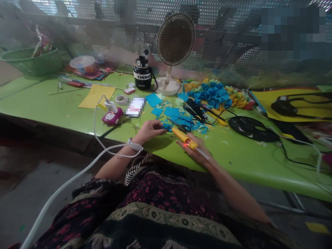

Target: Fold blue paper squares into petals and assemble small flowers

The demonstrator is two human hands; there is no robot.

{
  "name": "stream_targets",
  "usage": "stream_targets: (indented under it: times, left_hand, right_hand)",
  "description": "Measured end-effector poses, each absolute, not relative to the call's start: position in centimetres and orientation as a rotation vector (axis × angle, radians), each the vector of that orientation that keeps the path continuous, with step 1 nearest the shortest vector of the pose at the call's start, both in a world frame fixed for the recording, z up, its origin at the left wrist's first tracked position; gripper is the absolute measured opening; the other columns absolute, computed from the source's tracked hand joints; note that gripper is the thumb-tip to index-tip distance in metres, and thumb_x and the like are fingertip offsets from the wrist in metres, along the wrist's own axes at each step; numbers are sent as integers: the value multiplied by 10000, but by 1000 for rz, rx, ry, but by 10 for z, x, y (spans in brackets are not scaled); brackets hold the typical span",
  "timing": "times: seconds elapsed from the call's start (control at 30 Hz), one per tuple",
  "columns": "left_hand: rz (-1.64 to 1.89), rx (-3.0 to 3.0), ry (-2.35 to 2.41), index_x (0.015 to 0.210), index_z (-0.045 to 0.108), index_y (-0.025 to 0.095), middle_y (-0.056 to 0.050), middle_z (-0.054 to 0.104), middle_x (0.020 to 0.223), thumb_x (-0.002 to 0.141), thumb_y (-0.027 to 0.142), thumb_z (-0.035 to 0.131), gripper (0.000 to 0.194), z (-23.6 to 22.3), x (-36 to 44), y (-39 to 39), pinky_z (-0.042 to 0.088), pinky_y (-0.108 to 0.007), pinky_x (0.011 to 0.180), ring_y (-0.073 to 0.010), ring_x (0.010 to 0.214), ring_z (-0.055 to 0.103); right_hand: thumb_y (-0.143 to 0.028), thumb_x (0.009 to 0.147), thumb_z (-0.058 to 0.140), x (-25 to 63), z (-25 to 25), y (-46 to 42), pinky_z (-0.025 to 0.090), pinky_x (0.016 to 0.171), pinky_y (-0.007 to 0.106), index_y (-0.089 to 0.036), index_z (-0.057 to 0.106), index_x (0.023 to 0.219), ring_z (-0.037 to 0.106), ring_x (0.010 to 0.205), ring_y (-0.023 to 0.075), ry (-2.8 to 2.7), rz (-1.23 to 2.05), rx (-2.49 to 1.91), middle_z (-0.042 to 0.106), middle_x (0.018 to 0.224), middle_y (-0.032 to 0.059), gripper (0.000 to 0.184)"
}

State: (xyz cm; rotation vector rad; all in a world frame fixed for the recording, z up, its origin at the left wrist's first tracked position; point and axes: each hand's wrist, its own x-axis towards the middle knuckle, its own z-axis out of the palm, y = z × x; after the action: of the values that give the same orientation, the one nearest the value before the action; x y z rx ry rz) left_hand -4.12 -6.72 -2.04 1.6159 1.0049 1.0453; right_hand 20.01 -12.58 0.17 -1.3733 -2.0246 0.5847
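**Item 1, left hand** [149, 131]: closed, the fingertips pinching a small blue paper scrap [166, 127] at the table's near edge. I read this as steadying the scrap where it can be reached from the right.

**Item 2, right hand** [192, 151]: closed around a yellow glue gun [184, 137], with its red light on. The nozzle points far and left, toward the scrap, which suggests the two hands are working together.

**Item 3, black-handled scissors** [184, 128]: just beyond the gun, among blue offcuts, apparently left within easy reach.

**Item 4, white cord** [103, 145]: rises from a pink box [112, 117] on the left and hangs slack beside the left wrist. The slack probably leaves the hands free; I cannot tell where it ends.

**Item 5, blue paper flowers** [210, 93]: heaped far right of the hands, apparently set aside from the work area.

**Item 6, green table** [49, 98]: also bears a yellow paper sheet [96, 96] on the left and a desk fan [175, 39] at the far side, facing the person.
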Motion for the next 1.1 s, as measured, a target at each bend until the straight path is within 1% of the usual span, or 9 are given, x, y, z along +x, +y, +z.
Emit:
stream_targets:
  times: [0.2,0.43,0.6,0.77,1.1]
  left_hand:
    - [1043,1636,998,729,616,160,9,639,624,719,367,810,284,-18,-42,-68,391,-226,518,-82,547,537]
    - [1048,1657,1004,722,622,172,-1,647,641,727,396,806,289,-18,-41,-68,405,-239,523,-96,562,556]
    - [1050,1668,1001,730,631,170,-6,653,640,735,388,802,277,-20,-42,-68,416,-235,524,-100,571,561]
    - [1058,1672,993,729,633,160,0,645,643,731,383,803,281,-19,-41,-68,393,-226,509,-86,554,533]
    - [1053,1671,988,722,618,174,13,624,632,733,385,793,274,-15,-41,-70,376,-236,513,-83,548,506]
  right_hand:
    - [-734,843,534,200,1,-125,307,508,282,-253,391,684,397,502,131,-2037,575,-1358,432,564,-35,527]
    - [-699,852,561,201,1,-126,314,494,281,-253,394,688,409,506,135,-2036,587,-1357,444,560,-33,504]
    - [-719,843,559,201,2,-126,316,496,278,-251,401,688,407,510,131,-2029,600,-1352,448,566,-33,517]
    - [-735,840,545,201,1,-126,308,499,287,-254,390,695,410,507,138,-2024,622,-1370,441,562,-35,526]
    - [-674,863,566,202,1,-126,321,493,286,-255,397,692,422,497,138,-2034,606,-1380,454,556,-33,484]
